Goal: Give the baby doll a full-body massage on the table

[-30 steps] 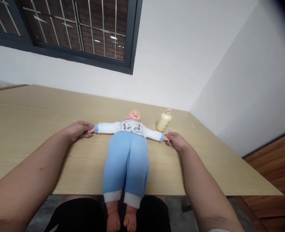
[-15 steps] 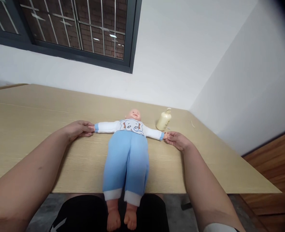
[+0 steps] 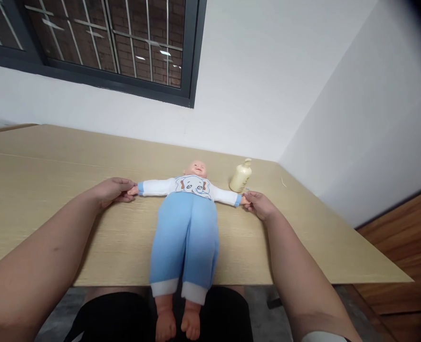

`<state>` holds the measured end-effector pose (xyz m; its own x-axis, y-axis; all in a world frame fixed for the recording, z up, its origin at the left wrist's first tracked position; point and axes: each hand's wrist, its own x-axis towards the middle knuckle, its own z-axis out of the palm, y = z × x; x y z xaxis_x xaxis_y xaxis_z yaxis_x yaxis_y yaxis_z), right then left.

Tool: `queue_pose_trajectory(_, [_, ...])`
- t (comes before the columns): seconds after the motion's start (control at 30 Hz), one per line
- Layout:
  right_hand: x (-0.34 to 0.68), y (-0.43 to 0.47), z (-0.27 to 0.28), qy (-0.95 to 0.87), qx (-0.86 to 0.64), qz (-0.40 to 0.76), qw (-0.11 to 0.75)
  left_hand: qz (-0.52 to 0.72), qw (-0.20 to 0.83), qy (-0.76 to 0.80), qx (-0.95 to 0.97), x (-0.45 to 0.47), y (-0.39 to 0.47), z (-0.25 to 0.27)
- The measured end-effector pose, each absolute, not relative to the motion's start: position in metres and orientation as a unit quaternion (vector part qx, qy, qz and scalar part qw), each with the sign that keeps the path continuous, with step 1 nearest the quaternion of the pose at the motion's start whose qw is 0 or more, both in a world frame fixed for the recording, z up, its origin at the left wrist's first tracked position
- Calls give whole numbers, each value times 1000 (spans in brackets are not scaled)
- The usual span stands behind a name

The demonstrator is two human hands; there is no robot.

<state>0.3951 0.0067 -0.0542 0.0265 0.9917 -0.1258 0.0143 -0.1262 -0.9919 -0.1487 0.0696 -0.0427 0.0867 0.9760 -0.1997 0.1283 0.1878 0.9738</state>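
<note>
A baby doll [image 3: 185,228] lies on its back on the table, in blue trousers and a white top with an elephant face on the chest. Its head points to the wall and its feet hang past the near table edge, above my lap. Both doll arms are stretched out sideways. My left hand [image 3: 116,191] pinches the doll's hand at the left, just beyond the blue cuff. At the right, my right hand [image 3: 259,204] grips the doll's other hand between thumb and fingers. Behind that hand stands a cream pump bottle [image 3: 241,175].
The light wooden table [image 3: 71,161] reaches back to a white wall with a barred window [image 3: 125,42]. A thin white strand [image 3: 283,182] lies right of the bottle. Brown wooden furniture [image 3: 403,247] stands beyond the table's right edge.
My left fingers have shifted slightly on the doll's hand, so more of that hand shows. The whole view has moved a little; the doll's pose stays the same.
</note>
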Motion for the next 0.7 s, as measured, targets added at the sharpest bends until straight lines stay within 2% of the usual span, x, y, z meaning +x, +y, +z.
queue_pose_trajectory(0.1, [395, 6, -53, -459, -535, 527, 474, 372, 597, 539, 463, -155, 73, -43])
queue_pose_trajectory(0.27, [400, 2, -49, -459, -517, 559, 459, 366, 629, 511, 457, -158, 72, -39])
queue_pose_trajectory(0.47, [408, 0, -49, -454, -488, 602, 440, 351, 623, 503, 486, -152, 66, -37])
queue_pose_trajectory(0.7, [402, 2, -50, -500, -506, 559, 425, 330, 583, 509, 540, -147, 61, -34])
